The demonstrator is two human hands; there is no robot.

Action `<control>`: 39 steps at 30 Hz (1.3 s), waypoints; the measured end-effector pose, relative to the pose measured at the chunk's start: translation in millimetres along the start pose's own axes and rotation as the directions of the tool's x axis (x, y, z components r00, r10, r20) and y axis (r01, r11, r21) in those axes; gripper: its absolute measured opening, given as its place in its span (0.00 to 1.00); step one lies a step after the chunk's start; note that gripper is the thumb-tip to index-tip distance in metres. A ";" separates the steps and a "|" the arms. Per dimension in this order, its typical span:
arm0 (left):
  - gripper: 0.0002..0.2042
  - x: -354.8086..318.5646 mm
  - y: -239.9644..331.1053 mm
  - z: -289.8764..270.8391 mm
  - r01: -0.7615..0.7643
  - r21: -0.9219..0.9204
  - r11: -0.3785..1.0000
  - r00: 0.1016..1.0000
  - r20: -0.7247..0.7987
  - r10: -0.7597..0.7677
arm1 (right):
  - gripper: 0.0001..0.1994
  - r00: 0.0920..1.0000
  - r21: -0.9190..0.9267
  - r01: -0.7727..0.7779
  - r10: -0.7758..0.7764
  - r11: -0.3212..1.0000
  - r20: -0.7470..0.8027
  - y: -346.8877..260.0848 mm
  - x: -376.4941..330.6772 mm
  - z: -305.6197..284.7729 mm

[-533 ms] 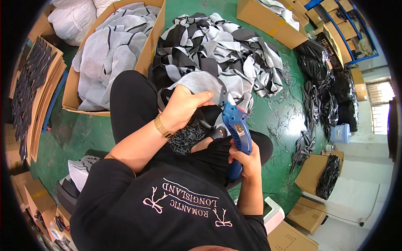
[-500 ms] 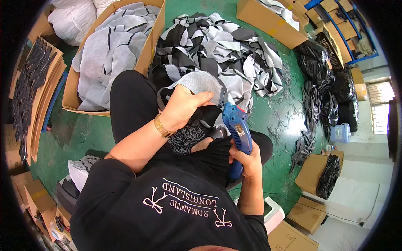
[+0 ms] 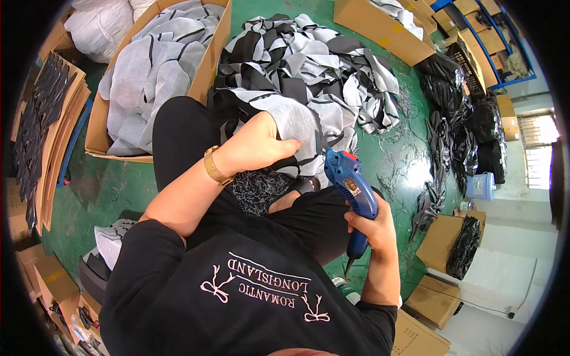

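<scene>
My left hand (image 3: 256,144) is closed on a light grey fabric piece (image 3: 294,121) with a black edge, its thumb pointing right across the cloth. Wrapped round the handle of blue electric scissors (image 3: 351,181), my right hand (image 3: 378,222) holds them with the head tilted up and left. The scissors' head is close to the black right edge of the cloth; whether the blades touch it I cannot tell. A cord leaves the lower end of the handle. Dark thread-like trimmings (image 3: 261,193) lie between my crossed legs.
Ahead, a heap of grey and black fabric pieces (image 3: 309,89) covers part of the green floor. A cardboard box (image 3: 215,58) of similar pieces stands at left, another box (image 3: 386,35) far right. Black plastic bags (image 3: 442,89) and a pale blue bucket (image 3: 480,186) line the right side.
The electric scissors and my right hand have moved right and toward me, away from my left hand. My left hand has turned slightly and still grips the fabric piece.
</scene>
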State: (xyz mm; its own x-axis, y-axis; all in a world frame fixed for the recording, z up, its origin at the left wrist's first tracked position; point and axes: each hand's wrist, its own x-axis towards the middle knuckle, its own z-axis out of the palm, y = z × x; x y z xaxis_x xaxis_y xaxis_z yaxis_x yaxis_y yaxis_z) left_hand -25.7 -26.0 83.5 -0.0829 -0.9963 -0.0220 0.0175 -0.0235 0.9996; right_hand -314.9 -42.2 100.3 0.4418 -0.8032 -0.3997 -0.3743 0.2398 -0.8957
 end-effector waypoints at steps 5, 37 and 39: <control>0.16 -0.9 -7.7 1.7 -0.155 0.117 0.981 0.987 0.061 0.148 | 0.19 0.997 0.035 -0.049 0.047 0.998 0.064 -5.7 2.9 -4.8; 0.14 6.4 -53.5 17.8 0.163 -0.833 0.529 0.981 0.081 -0.174 | 0.21 0.955 0.540 -0.088 -0.084 0.837 0.286 48.2 35.5 14.0; 0.13 6.1 -54.1 14.6 0.180 -0.824 0.538 0.983 0.128 -0.133 | 0.20 0.939 0.556 -0.187 -0.019 0.810 0.343 59.6 26.3 12.3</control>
State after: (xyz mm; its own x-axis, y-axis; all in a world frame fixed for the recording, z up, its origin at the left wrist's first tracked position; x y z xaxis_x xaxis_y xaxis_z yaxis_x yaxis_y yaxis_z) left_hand -41.7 -29.6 29.6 -0.2111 -0.9656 -0.1521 0.8152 -0.2598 0.5176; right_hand -315.6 -42.3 34.1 0.7016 -0.5716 -0.4255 0.0676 0.6478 -0.7588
